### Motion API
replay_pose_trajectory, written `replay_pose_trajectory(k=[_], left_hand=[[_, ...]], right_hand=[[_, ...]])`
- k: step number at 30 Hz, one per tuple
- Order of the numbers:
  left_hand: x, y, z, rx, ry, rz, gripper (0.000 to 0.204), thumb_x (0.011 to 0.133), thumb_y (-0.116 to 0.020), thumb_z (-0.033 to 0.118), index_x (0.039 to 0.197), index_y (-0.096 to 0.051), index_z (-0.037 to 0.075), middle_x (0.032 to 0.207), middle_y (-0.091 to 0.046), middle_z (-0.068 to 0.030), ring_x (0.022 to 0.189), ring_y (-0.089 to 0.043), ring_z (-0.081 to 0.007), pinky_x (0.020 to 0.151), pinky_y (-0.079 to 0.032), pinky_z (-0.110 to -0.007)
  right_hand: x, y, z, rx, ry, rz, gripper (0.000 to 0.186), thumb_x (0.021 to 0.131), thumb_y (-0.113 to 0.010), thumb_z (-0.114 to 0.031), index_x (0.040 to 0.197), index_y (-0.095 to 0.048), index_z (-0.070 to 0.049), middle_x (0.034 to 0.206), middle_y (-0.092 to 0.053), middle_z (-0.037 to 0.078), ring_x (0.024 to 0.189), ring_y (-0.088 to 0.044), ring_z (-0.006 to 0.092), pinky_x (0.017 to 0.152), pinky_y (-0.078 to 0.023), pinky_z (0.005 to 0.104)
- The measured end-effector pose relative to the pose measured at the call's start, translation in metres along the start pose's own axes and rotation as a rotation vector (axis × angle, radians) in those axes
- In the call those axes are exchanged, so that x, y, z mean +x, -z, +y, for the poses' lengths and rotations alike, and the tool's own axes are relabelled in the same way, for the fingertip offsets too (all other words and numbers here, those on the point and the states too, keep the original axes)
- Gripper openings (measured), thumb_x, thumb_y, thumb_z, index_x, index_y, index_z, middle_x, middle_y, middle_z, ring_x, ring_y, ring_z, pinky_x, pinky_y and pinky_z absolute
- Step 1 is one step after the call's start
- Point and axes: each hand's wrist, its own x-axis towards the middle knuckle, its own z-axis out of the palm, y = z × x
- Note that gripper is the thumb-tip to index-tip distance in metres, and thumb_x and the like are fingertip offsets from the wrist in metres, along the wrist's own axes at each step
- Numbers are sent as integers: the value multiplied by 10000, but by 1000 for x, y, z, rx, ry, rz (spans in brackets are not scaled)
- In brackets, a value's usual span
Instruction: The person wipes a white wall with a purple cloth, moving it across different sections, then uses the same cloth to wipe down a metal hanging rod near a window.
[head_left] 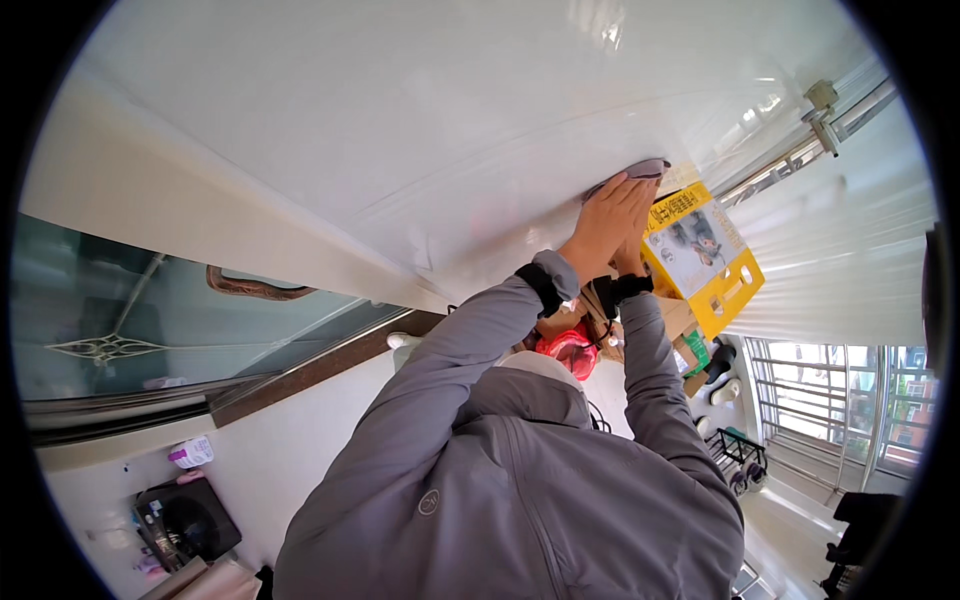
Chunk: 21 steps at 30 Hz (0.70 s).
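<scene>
Both my arms, in grey sleeves with black wristbands, reach up to a glossy white wall. A folded grey-purple cloth is pressed against that surface beneath my fingers. My left hand lies with its fingers close together along the cloth. Right beside it, partly hidden by the left, my right hand also bears on the cloth. Just right of my hands stands a yellow and white carton with a picture on its face.
Below my hands are a red plastic bag and cardboard boxes. A tap-like fitting juts out at upper right. Shoes and a black wire rack stand near railings. A glass door is at left.
</scene>
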Motion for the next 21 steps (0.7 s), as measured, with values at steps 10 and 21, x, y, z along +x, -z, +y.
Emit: replay_pose_trajectory(k=[10, 21], left_hand=[[-6, 186, -111, 9, 26, 371, 498, 860, -466, 67, 1346, -397, -19, 1377, -415, -194, 1282, -376, -346, 1093, -238, -447], [-145, 190, -110, 130, 407, 205, 495, 841, -449, 13, 1332, -473, 69, 1385, -463, -90, 1289, -411, -284, 1060, -230, -513]], right_hand=[[128, 23, -246, -10, 532, -57, 578, 798, -622, -188, 1333, -476, -27, 1453, -323, 219, 1345, -296, 386, 1101, -194, 487], [25, -70, -268, 225, 520, -236, 645, 719, -589, -51, 1339, -506, -206, 1488, -291, 147, 1354, -258, 381, 1058, -166, 575]])
